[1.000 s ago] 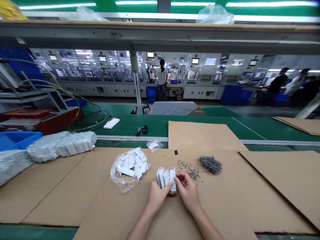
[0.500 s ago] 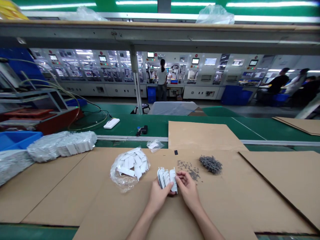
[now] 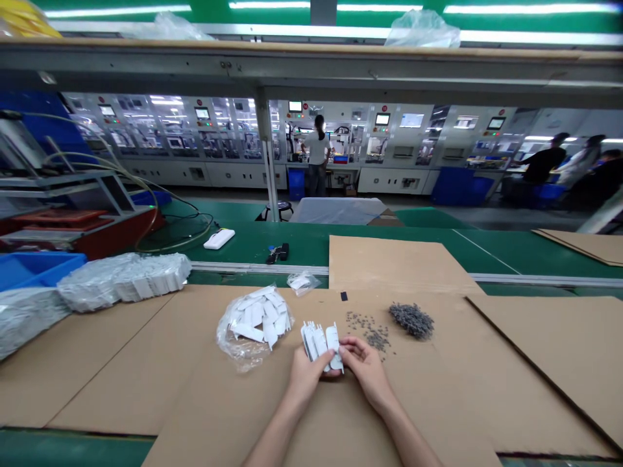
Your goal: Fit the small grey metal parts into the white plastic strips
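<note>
My left hand [image 3: 305,376] and my right hand [image 3: 367,368] meet above the brown cardboard sheet [image 3: 204,402]. Together they hold a bunch of white plastic pieces [image 3: 317,344] standing on edge. A clear plastic bag of similar white pieces [image 3: 256,327] lies just left of my left hand. To the right of my right hand are scattered small grey parts [image 3: 370,331] and a heaped pile of the same grey parts [image 3: 411,320].
A small bag [image 3: 302,281] lies behind the white pieces. Large bagged bundles [image 3: 124,277] and a blue bin [image 3: 34,269] sit left. Cardboard sheets cover the green workbench [image 3: 370,245]. Co-workers stand at machines beyond.
The white pieces have fanned out to the left in my hands, with their tops spread wider. My hands have shifted only slightly.
</note>
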{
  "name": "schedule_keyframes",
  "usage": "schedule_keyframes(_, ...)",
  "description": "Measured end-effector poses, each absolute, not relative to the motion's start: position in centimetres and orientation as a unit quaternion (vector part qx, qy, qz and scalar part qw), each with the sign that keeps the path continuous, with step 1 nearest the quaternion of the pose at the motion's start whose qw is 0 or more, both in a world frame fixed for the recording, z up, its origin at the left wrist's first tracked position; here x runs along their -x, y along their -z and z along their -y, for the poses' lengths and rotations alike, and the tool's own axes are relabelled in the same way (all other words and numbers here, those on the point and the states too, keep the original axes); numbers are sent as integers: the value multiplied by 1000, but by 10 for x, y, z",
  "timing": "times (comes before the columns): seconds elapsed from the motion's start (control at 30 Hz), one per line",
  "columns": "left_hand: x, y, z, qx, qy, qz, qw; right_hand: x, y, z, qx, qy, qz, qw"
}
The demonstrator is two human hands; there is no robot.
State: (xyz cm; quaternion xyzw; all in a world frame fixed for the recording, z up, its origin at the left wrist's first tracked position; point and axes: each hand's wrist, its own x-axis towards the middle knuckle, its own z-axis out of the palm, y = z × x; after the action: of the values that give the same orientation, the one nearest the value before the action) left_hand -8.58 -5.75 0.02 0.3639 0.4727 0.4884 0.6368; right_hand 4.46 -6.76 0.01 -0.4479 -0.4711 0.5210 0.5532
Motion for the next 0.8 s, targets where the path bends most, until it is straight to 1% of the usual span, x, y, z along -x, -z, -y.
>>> schedule_keyframes(0.1,86,3,57,-385,-493,-480,615,-47,-4,70,458,-434,553,544)
schedule_keyframes(0.2,86,6,58,-410,-497,-482,594,-50,-9,73,467,-340,642,504)
schedule_keyframes(0.3,85,8,59,-434,-500,-491,566,-51,-14,76,468,-294,678,484)
schedule_keyframes(0.4,85,9,59,-439,-505,-496,554,-50,-17,77,471,-264,689,484)
schedule_keyframes(0.57,87,11,58,-445,-500,-494,555,-51,-14,75,497,-270,656,500)
schedule_keyframes(0.8,85,5,61,-463,-483,-486,562,-52,-6,72,508,-332,615,503)
